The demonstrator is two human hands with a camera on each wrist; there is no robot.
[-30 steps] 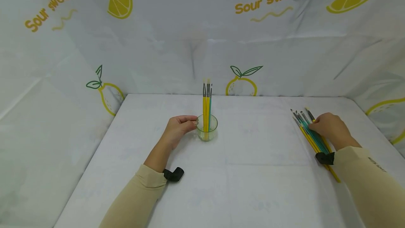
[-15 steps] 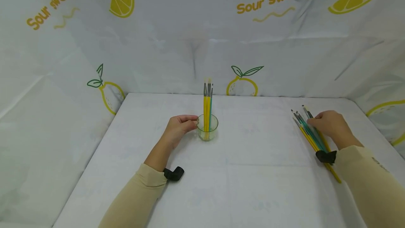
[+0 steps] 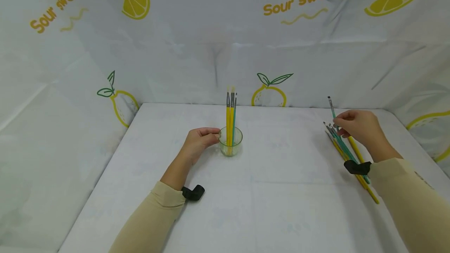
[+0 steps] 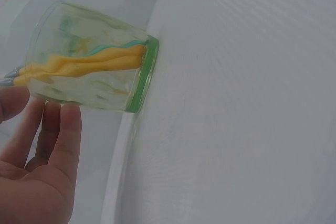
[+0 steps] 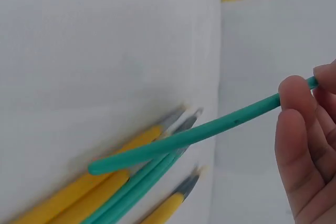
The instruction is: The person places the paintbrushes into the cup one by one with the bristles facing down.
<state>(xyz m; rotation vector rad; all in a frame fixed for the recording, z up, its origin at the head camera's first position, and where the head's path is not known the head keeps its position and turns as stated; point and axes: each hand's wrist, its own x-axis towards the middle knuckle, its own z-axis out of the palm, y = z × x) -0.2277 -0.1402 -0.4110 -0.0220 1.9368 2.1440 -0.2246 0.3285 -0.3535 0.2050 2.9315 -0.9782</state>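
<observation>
A clear green-tinted glass (image 4: 89, 90) stands upright on the table with 3 paintbrushes (image 3: 230, 118) in it, bristles up: two yellow-handled and one teal. My left hand (image 3: 199, 141) holds the glass at its left side, thumb and fingertips right at the rim. At the right, my right hand (image 3: 362, 126) pinches a teal paintbrush (image 5: 226, 121) between thumb and fingers. Its bristle end points up past the fingertips, and its handle slants down over the pile. Beneath that hand lie several yellow and teal paintbrushes (image 5: 79, 198), partly hidden by the hand and wrist.
A white cloth covers the table (image 3: 281, 206). Behind it hangs a white curtain (image 3: 197, 50) printed with lemons and lettering. A black wrist strap mount (image 3: 356, 168) on the right wrist sits close over the brush pile.
My right hand has drawn a teal paintbrush out of the pile and raised it up and slightly left. The left hand and the glass stay in place.
</observation>
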